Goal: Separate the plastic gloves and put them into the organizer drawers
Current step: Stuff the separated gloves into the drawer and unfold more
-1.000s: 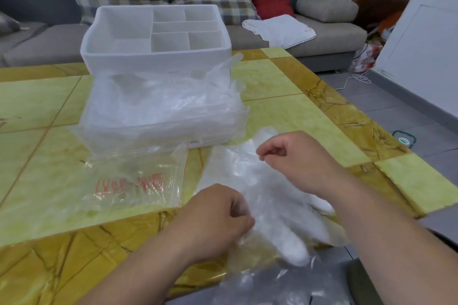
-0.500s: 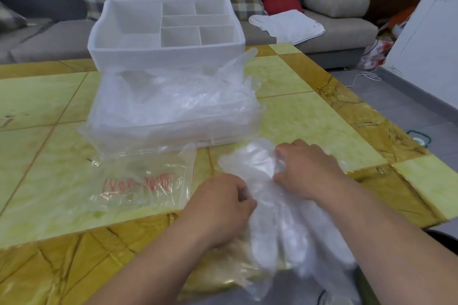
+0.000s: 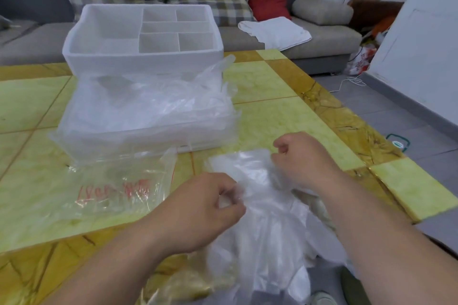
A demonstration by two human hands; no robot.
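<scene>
Near table (image 3: 272, 119) edge | plastic gloves (image 3: 262, 208) | left grip (image 3: 203, 208) pinches left side | right grip (image 3: 302, 158) pinches far edge

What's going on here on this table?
A person is separating a bunch of plastic gloves at the near edge of the table: the left hand pinches one side, the right hand grips the other. Behind them, the white organizer has a drawer pulled out, heaped with clear plastic. A clear bag lies nearby.

We cannot count the plastic gloves (image 3: 267, 218): the filmy heap runs off the bottom edge. Fingertips of our left hand (image 3: 198, 210) curl out of sight. Lower left, the red writing on the clear bag (image 3: 111, 188) is too blurred for us to read.
</scene>
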